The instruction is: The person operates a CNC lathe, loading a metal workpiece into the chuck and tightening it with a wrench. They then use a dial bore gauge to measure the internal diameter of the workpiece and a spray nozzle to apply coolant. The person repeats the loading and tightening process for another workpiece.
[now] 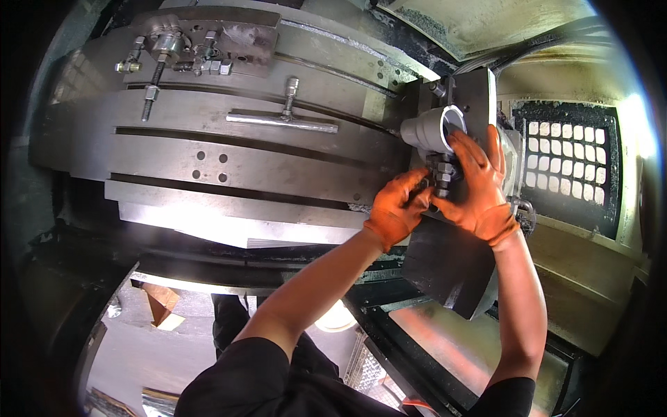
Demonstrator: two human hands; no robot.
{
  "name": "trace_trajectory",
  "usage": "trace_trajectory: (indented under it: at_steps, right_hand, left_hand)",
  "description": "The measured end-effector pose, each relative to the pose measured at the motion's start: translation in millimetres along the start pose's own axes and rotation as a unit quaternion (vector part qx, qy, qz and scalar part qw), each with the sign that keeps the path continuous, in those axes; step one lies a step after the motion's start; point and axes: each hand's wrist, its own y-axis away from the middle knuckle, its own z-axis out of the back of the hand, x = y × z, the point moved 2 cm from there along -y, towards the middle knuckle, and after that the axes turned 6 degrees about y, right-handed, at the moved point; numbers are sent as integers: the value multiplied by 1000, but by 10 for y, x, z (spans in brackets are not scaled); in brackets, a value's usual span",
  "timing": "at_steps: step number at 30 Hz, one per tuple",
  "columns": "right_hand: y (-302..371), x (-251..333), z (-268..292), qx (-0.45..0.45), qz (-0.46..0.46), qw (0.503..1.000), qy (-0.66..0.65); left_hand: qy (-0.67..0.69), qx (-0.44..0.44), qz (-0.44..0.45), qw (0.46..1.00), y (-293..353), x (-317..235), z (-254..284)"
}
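My left hand, in an orange glove, is closed, its fingertips pinched beside a bolt with hex nuts. Whatever lies between those fingertips is hidden. Above them, a silver cup-shaped metal part lies on its side against a dark fixture block, its wide mouth facing right. My right hand, gloved too, holds that part with its fingers laid at the rim. The right thumb reaches down to the left fingertips, below the nuts.
A slotted machine table stretches left. On it lies a T-handle wrench. At the far left stands another fixture block with a threaded stud and nuts. A dark block juts below my hands; a slotted grille is at right.
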Motion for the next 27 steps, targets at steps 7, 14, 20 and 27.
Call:
trace_trajectory:
  at_steps: [7, 14, 20, 27]
  right_hand:
    - [-22, -38, -29, -16, 22, 1000, -9]
    - [-83, -57, -28, 12, 22, 999, -26]
    - [-93, -13, 55, 22, 9, 999, -38]
    - [-4, 1, 34, -14, -6, 998, -63]
  left_hand:
    - [-223, 145, -142, 953, -209, -139, 329]
    - [-185, 146, -49, 971, -196, -157, 328]
    - [-241, 44, -94, 965, -79, -402, 689]
    - [-859, 16, -47, 510, -517, -1364, 2039]
